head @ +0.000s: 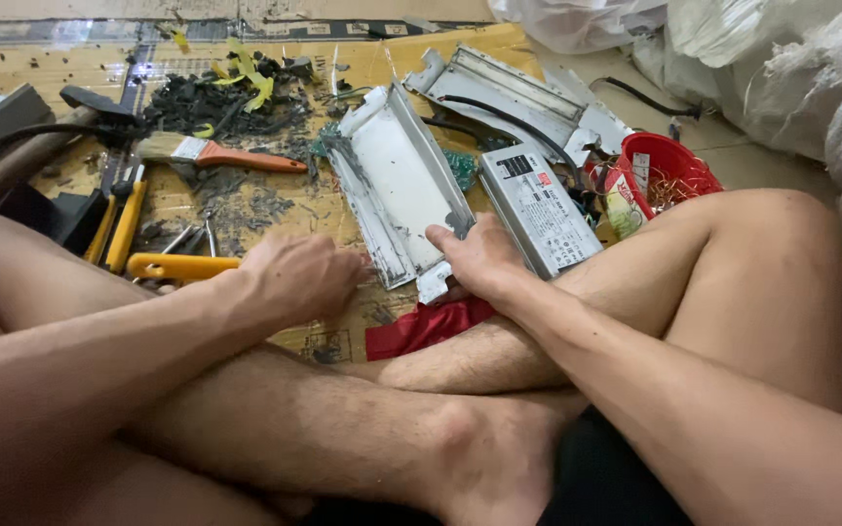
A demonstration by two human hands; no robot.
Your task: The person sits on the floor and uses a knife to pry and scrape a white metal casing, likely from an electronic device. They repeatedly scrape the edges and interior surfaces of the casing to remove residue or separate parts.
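- Lying at far left on the cardboard floor sheet [382,68]: yellow-handled pliers [121,226], an orange-handled paintbrush [216,152], black debris [216,102].
- My left hand [296,278] is curled loosely by a yellow tool handle [182,265]; whether it grips, I cannot tell.
- My right hand [478,258] pinches the near end of the long white metal housing tray [397,180].
- Just beside it lies a grey rectangular power unit [538,209], then a red plastic basket [669,170].

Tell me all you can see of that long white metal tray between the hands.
The tray is a long, shallow channel of pale metal with raised side rims, smeared with dark grime along its edges and near end. It lies open side up on the cardboard, slanting away from the person. The right hand presses its near end; the left hand rests close beside it.
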